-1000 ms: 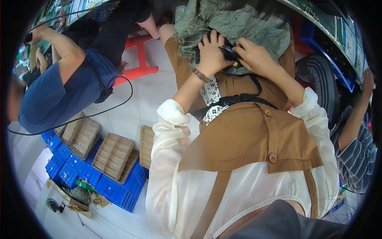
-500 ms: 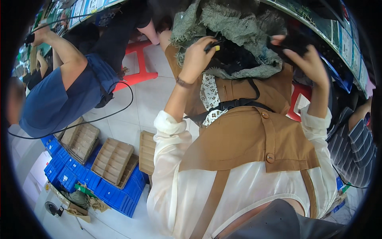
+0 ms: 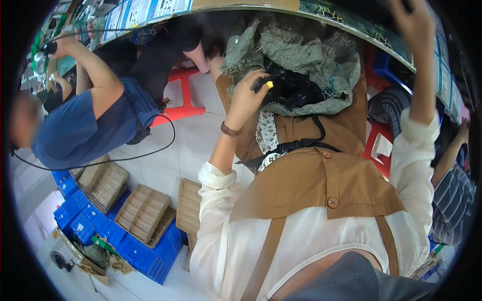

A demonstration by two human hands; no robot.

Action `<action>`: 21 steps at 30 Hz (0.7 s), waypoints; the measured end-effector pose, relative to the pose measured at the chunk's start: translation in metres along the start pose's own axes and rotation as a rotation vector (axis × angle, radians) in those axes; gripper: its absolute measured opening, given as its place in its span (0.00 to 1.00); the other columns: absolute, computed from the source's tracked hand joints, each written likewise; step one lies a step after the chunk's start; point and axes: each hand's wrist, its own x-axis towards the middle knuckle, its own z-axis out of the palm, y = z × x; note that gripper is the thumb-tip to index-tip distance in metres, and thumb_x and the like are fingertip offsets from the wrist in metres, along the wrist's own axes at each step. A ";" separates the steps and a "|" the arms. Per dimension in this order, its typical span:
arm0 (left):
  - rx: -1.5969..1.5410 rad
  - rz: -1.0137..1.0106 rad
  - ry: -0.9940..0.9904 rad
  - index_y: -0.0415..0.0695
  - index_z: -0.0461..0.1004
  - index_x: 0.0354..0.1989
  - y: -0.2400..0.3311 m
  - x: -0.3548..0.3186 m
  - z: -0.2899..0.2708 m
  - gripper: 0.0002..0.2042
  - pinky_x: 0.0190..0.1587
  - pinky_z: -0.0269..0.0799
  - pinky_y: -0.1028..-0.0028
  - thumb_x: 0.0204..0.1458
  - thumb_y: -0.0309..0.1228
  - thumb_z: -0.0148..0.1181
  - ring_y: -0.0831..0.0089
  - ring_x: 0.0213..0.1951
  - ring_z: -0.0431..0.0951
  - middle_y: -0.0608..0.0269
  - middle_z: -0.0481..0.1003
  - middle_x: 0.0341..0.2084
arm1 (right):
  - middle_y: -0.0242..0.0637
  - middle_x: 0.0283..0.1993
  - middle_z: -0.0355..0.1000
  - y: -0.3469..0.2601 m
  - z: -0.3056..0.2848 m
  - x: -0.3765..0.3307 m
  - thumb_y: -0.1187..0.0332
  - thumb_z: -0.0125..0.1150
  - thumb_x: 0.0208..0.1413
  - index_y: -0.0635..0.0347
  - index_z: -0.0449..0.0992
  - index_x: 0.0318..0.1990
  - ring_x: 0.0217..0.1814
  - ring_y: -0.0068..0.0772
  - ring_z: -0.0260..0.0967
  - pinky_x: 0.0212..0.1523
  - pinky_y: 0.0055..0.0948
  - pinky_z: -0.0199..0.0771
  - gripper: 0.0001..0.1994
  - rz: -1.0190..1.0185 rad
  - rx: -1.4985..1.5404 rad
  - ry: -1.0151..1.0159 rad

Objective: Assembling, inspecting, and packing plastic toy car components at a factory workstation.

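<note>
My left hand (image 3: 246,98) is closed around a small black tool with a yellow end (image 3: 263,84); its exact kind does not show. That hand is at the left rim of a frayed grey-green woven sack (image 3: 326,108), open on my lap. Inside the sack lie dark, glossy black pieces (image 3: 296,90), heaped and too jumbled to name. My right hand (image 3: 416,25) is raised at the upper right, over the workbench edge. Its fingers are partly cut off by the picture's edge, and a dark shape beside them cannot be made out.
A workbench (image 3: 271,5) runs along the top. At left a person in a blue shirt (image 3: 90,125) sits by a red stool (image 3: 187,95), a black cable (image 3: 125,151) hanging nearby. Blue crates (image 3: 150,256) bear cardboard trays (image 3: 141,208). Another person in stripes (image 3: 452,200) is at right.
My right hand has moved from beside the sack, where it held a black piece, up to the bench. My left hand, still with the tool, has shifted slightly left and down.
</note>
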 end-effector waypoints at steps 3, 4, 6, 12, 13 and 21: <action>0.093 0.014 0.010 0.40 0.70 0.41 0.006 -0.011 0.021 0.13 0.47 0.67 0.66 0.44 0.26 0.57 0.55 0.45 0.71 0.52 0.68 0.46 | 0.42 0.36 0.73 -0.078 0.083 -0.073 0.74 0.51 0.49 0.62 0.73 0.38 0.38 0.43 0.72 0.40 0.34 0.70 0.09 -0.117 0.639 -0.676; 0.172 0.042 -0.080 0.41 0.67 0.46 0.011 -0.007 0.033 0.19 0.51 0.64 0.67 0.43 0.25 0.57 0.55 0.51 0.66 0.52 0.63 0.52 | 0.44 0.34 0.73 -0.084 0.112 -0.100 0.74 0.50 0.49 0.62 0.73 0.38 0.37 0.48 0.71 0.38 0.35 0.70 0.09 -0.051 0.555 -0.800; 0.271 0.169 -0.210 0.37 0.56 0.55 0.007 -0.001 0.047 0.34 0.59 0.54 0.61 0.38 0.33 0.64 0.48 0.59 0.54 0.44 0.54 0.58 | 0.47 0.30 0.73 -0.085 0.164 -0.130 0.72 0.49 0.47 0.60 0.72 0.39 0.34 0.48 0.71 0.34 0.42 0.70 0.11 -0.013 0.317 -0.791; -0.027 0.178 -0.473 0.38 0.51 0.61 -0.017 0.040 -0.007 0.47 0.63 0.45 0.63 0.34 0.48 0.67 0.51 0.64 0.46 0.42 0.50 0.61 | 0.42 0.39 0.68 -0.052 0.185 -0.135 0.72 0.52 0.47 0.52 0.65 0.52 0.36 0.49 0.70 0.34 0.40 0.72 0.21 0.106 0.112 -0.513; -0.307 0.011 -0.327 0.41 0.57 0.59 -0.012 0.043 -0.020 0.41 0.59 0.54 0.66 0.35 0.44 0.68 0.57 0.61 0.54 0.48 0.55 0.59 | 0.41 0.38 0.68 -0.043 0.186 -0.136 0.72 0.54 0.47 0.51 0.65 0.52 0.36 0.48 0.70 0.34 0.40 0.72 0.21 0.056 0.116 -0.457; 0.438 0.186 0.332 0.40 0.72 0.32 -0.088 0.076 -0.037 0.06 0.33 0.67 0.69 0.45 0.26 0.56 0.65 0.28 0.73 0.56 0.70 0.25 | 0.34 0.37 0.66 -0.048 0.213 -0.130 0.64 0.65 0.39 0.51 0.72 0.42 0.39 0.41 0.69 0.34 0.37 0.71 0.18 -0.028 0.063 -0.511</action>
